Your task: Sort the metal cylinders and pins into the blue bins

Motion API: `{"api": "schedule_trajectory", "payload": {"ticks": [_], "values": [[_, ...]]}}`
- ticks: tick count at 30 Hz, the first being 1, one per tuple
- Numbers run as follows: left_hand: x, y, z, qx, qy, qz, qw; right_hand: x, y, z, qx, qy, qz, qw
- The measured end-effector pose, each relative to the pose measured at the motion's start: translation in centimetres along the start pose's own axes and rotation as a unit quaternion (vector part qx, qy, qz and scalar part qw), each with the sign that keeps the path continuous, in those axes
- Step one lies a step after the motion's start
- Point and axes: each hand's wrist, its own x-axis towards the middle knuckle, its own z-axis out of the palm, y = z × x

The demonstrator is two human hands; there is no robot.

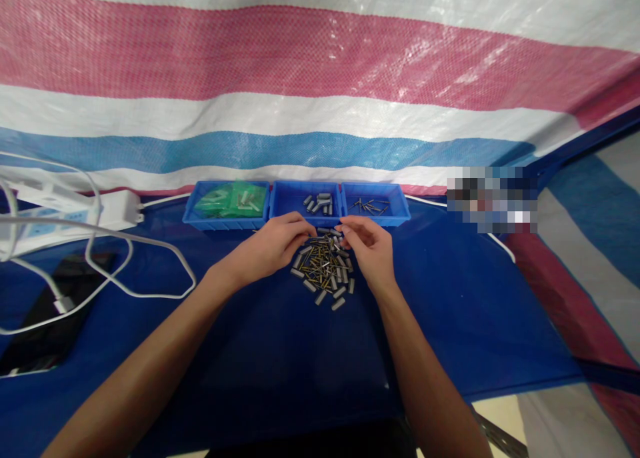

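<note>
A loose pile of thin screw-like metal pins [324,261] and short grey cylinders [339,304] lies on the blue table cover. At the pile's upper left edge is my left hand [283,243], its thumb and fingers pinched together. What they hold, if anything, is too small to tell. My right hand [370,246] is closed in a pinch at the upper right edge, and its fingertips partly hide what is between them. Just behind both hands stand three blue bins: the middle bin [280,201] contains grey cylinders, the right bin [400,205] thin pins.
In the left bin [193,208] lies a green plastic bag [230,200] with metal parts. White cables [165,245], a power strip [115,208] and a dark phone-like slab [55,318] are at the left. A striped sheet [300,51] hangs behind the bins.
</note>
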Motion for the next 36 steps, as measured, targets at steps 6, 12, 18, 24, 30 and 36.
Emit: {"api": "schedule_trajectory", "payload": {"ticks": [6, 12, 18, 24, 30, 36], "values": [[0.2, 0.8, 0.0, -0.027, 0.055, 0.026, 0.998, -0.3, -0.2, 0.2, 0.0, -0.077, 0.024, 0.997], [0.2, 1.1, -0.1, -0.059, 0.079, 0.022, 0.995, -0.3, 0.0, 0.4, 0.063, -0.1, 0.061, 0.991], [0.3, 1.3, -0.1, -0.103, 0.112, 0.018, 0.988, -0.2, 0.0, 0.5, 0.086, -0.067, 0.074, 0.991], [0.3, 1.5, 0.1, -0.148, 0.133, 0.021, 0.98, -0.2, -0.2, 0.7, 0.111, -0.052, 0.081, 0.989], [0.2, 1.6, 0.1, -0.107, 0.158, 0.0, 0.982, -0.3, -0.3, 0.7, 0.114, -0.052, 0.089, 0.988], [0.2, 1.6, 0.1, -0.098, 0.144, -0.035, 0.984, -0.3, -0.6, 0.8, 0.11, -0.046, 0.092, 0.989]]}}
